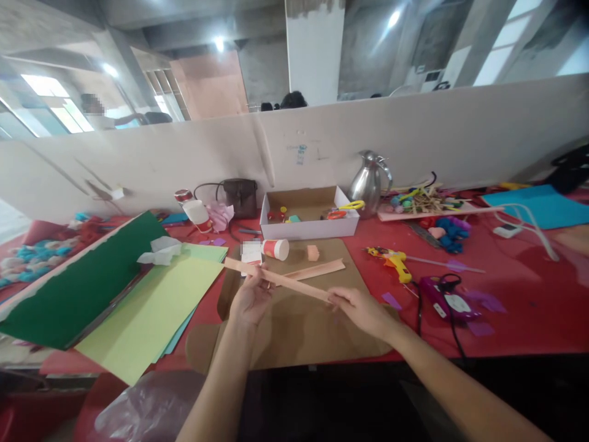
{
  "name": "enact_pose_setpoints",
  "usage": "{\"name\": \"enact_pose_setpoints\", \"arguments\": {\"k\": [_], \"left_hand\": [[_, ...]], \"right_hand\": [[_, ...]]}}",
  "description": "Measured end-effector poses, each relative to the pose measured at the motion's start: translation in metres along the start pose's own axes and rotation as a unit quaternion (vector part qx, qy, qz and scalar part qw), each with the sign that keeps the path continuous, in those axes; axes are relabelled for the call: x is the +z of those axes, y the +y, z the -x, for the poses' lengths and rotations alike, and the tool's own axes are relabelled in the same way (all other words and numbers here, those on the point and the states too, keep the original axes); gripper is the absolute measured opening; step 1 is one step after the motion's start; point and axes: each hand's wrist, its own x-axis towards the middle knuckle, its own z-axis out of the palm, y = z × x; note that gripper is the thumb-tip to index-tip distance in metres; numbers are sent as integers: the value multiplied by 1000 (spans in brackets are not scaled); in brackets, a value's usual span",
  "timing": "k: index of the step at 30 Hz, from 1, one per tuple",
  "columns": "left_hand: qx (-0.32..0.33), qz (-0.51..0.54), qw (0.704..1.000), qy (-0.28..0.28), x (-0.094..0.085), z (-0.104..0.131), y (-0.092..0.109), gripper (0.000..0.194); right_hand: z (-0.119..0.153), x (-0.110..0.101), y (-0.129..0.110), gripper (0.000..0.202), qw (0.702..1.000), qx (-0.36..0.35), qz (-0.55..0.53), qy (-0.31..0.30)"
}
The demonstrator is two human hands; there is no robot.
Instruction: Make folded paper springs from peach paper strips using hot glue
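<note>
Red tabletop (529, 282) stretches across the view, with a white partition (193, 153) behind it. Left hand (252, 298) and right hand (353, 305) both grip one pale strip (294, 284), the left with its fingers around it towards one end, the right pinching the other end. The strip is held aslant above a brown cardboard sheet (294, 347), its left end farther from the person than its right. Just beyond it, a second strip (329, 268) lies on the cardboard, and near that sit a small peach block (313, 253) and a paper cup (278, 249) on its side. Farther out, left of the cardboard, are yellow-green paper sheets (156, 313) and a long green panel (87, 294); to the right lie a yellow glue gun (399, 267) and a purple device (444, 299) with a black cord. Beyond the cardboard stands an open white box (308, 231), with a steel jug (365, 182) just beside it, close to the partition
</note>
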Motion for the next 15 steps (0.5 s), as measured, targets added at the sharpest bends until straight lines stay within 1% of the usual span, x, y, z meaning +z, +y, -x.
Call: {"name": "enact_pose_setpoints", "arguments": {"k": [2,4,5,6,7,8,9,10,11,12,13,14,15], "left_hand": [[-20,2,1000,8,-11,3,-6,12],[-59,-17,998,4,-20,14,-15,16],[-71,-48,996,1,-23,24,-20,18],[-70,-102,992,-1,-25,34,-25,19],[-39,-178,983,0,-26,46,-31,19],[17,-274,962,-7,-25,57,-35,19],[92,-377,921,-28,-22,66,-40,17],[165,-474,862,-67,-18,73,-44,15],[232,-553,793,-107,-11,77,-49,15],[286,-611,724,-143,-3,77,-53,19],[319,-653,664,-174,6,74,-57,22],[336,-683,620,-190,16,68,-62,23],[344,-702,591,-197,24,60,-67,24]], "right_hand": [[2,-7,9,30,1000,-6,24,-7],[1,-7,16,29,996,-28,85,28],[0,-5,20,30,990,-46,123,52],[-3,-2,24,33,981,-69,163,74],[-6,2,29,37,970,-97,203,88],[-8,6,34,40,958,-126,241,91],[-11,9,38,43,946,-156,273,82],[-13,12,43,45,935,-180,299,69],[-15,15,46,46,926,-197,317,53],[-16,17,49,45,921,-205,327,40],[-17,18,52,44,921,-204,331,31],[-17,20,53,42,923,-196,330,29],[-17,21,53,40,927,-183,326,31]]}}
